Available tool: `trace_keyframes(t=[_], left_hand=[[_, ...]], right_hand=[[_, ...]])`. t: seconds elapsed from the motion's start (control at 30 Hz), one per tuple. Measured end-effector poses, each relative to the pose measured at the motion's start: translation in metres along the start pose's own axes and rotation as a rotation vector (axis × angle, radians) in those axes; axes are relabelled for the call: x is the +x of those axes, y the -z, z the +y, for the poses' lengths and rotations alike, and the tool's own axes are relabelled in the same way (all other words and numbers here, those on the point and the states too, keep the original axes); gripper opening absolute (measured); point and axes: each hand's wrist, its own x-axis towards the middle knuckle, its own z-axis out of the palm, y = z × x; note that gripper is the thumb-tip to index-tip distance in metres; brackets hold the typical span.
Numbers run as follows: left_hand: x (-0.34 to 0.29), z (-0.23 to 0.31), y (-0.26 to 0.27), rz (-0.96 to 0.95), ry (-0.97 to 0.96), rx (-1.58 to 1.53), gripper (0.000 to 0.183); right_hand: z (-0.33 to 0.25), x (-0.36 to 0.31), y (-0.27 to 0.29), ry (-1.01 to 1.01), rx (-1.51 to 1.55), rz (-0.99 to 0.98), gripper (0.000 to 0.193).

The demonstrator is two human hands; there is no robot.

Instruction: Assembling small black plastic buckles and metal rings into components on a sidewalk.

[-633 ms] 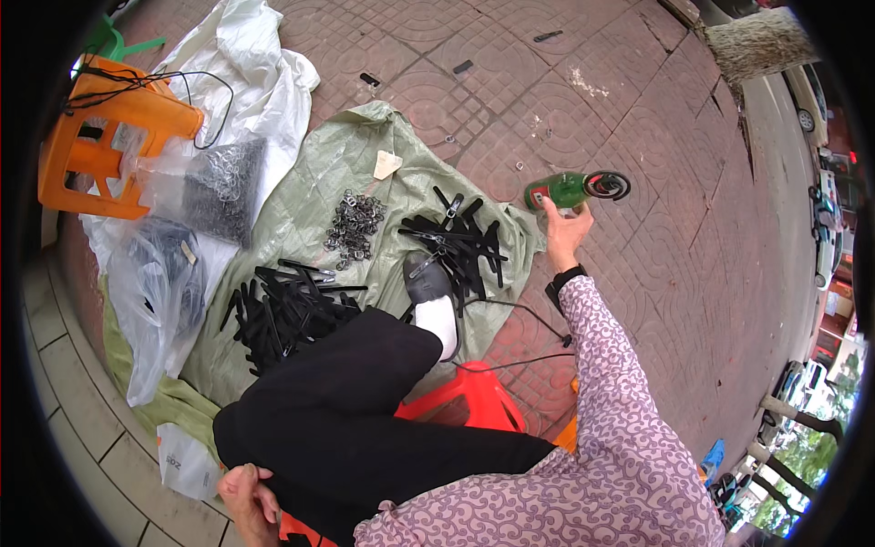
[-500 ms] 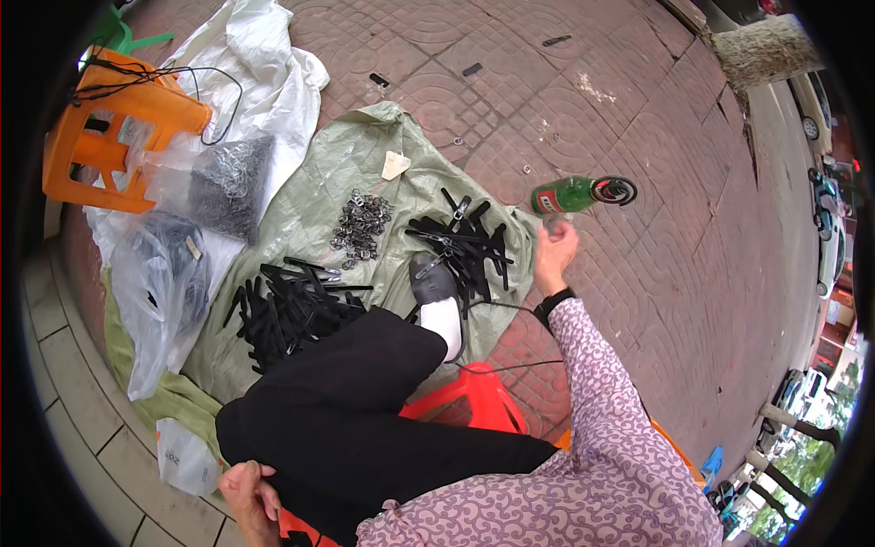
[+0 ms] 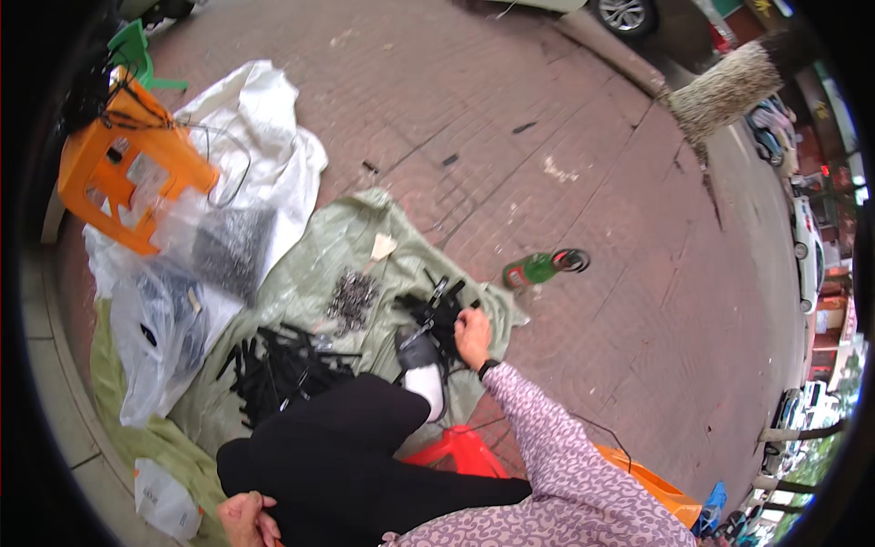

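Observation:
My right hand (image 3: 472, 337) reaches to the right edge of a pile of black strap-like strips (image 3: 439, 305) on a green woven sheet (image 3: 305, 260). Its fingers are bent together at the strips; a dark end shows by the fingertips, but what they grip is unclear. Low at the left, my left hand (image 3: 246, 518) rests beside my knee with curled fingers, their inside hidden. A larger heap of black strips (image 3: 287, 369) lies left of my shoe (image 3: 417, 349). Behind it is a mound of small metal buckles (image 3: 354, 299). Dark loops circle the neck of a green bottle (image 3: 536, 270).
An orange stool (image 3: 137, 150) with dark cords stands at the left on white sacking (image 3: 241, 109). Near it lie clear bags (image 3: 155, 337) with dark contents. A red stool (image 3: 456, 453) is beside my leg. A tree trunk (image 3: 729, 91) and parked cars are farther off.
My right hand has moved left from beside the bottle to the right-hand pile of strips. My left hand stays by the knee. The whole view has shifted and tilted.

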Motion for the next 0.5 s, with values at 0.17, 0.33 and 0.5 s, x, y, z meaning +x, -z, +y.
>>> trace_keyframes(t=[0.17, 0.33, 0.5], left_hand=[[0.001, -0.016, 0.008, -0.072, -0.032, -0.134, 0.022], [-0.001, -0.033, 0.014, -0.134, -0.155, -0.196, 0.021], [-0.014, -0.043, 0.013, -0.193, -0.254, -0.153, 0.021]], right_hand=[[-0.011, -0.019, 0.024, -0.076, 0.072, 0.057, 0.016], [-0.061, -0.046, 0.062, -0.361, 0.507, -0.133, 0.021], [-0.116, -0.073, 0.123, -0.401, 0.898, -0.336, 0.039]])
